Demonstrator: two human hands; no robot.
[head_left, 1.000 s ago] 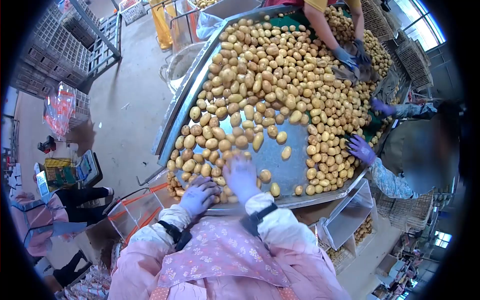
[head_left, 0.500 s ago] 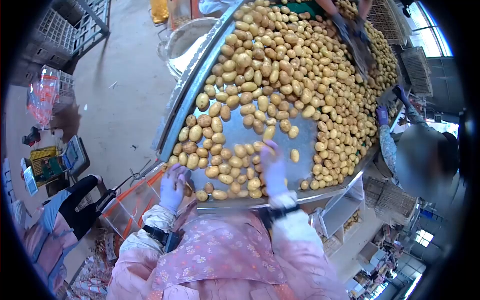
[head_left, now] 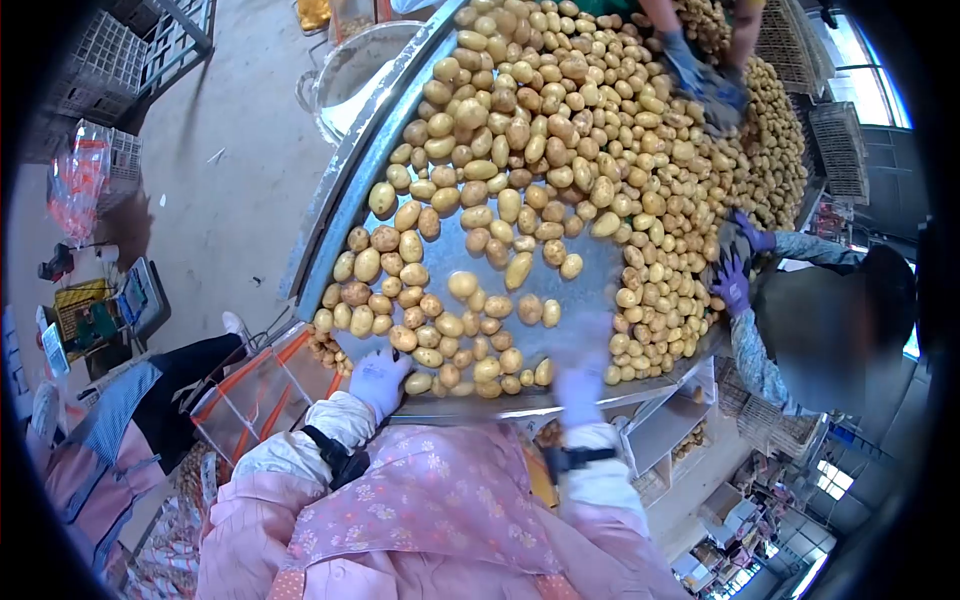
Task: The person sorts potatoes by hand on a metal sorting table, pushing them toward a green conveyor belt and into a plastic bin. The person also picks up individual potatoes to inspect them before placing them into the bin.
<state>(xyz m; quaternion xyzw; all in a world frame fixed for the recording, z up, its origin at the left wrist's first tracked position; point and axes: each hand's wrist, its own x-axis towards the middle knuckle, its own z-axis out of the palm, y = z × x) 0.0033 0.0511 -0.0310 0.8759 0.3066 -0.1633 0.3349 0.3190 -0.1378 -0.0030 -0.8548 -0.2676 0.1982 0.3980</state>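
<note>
A long metal sorting table point(head_left: 338, 215) is heaped with yellow-brown potatoes point(head_left: 540, 120). My left hand point(head_left: 380, 380), in a pale glove, rests at the table's near rim, touching potatoes at the front left corner. My right hand point(head_left: 582, 365), also gloved and blurred by motion, lies flat on a bare patch of metal just right of a cluster of potatoes point(head_left: 470, 345). Neither hand visibly grips a potato.
A person in purple gloves point(head_left: 733, 285) works at the table's right side, and another's blue-gloved hands point(head_left: 705, 80) sort at the far end. A plastic-lined orange-framed bin point(head_left: 255, 395) sits below the left corner. Crates point(head_left: 120, 50) stand on the concrete floor at left.
My right hand has drawn back from the potato cluster to the right, onto bare metal. My left hand rose from below the rim to the table's corner. The view has shifted slightly.
</note>
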